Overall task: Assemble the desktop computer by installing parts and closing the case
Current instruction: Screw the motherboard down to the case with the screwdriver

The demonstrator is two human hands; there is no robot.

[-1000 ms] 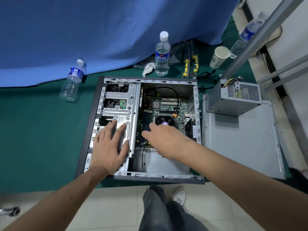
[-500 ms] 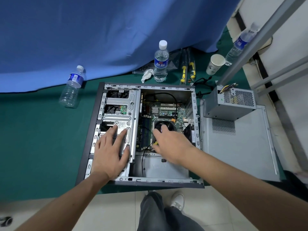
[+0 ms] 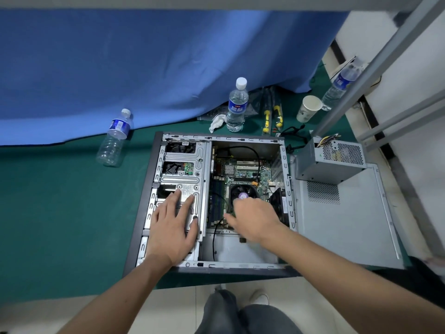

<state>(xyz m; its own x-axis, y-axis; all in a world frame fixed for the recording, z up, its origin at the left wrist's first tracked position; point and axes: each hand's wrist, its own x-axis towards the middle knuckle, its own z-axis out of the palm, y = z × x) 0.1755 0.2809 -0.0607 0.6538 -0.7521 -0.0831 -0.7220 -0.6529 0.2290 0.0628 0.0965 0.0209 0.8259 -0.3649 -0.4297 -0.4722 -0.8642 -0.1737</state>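
Note:
The open computer case lies on its side on the green mat. My left hand rests flat on the silver drive cage, fingers spread. My right hand reaches into the case over the motherboard, just below the round CPU fan; its fingertips point down and are hidden, so I cannot see whether they hold anything. A black cable runs down from beside that hand. The grey power supply sits outside the case on the detached side panel.
Three water bottles stand around: one at left, one behind the case, one far right. A paper cup, yellow-handled tools and a crumpled tissue lie behind the case. A metal frame rises at right.
My right hand has shifted right and further in, from the board's lower left edge to just below the CPU fan. The left hand stays on the drive cage. The camera tilted up.

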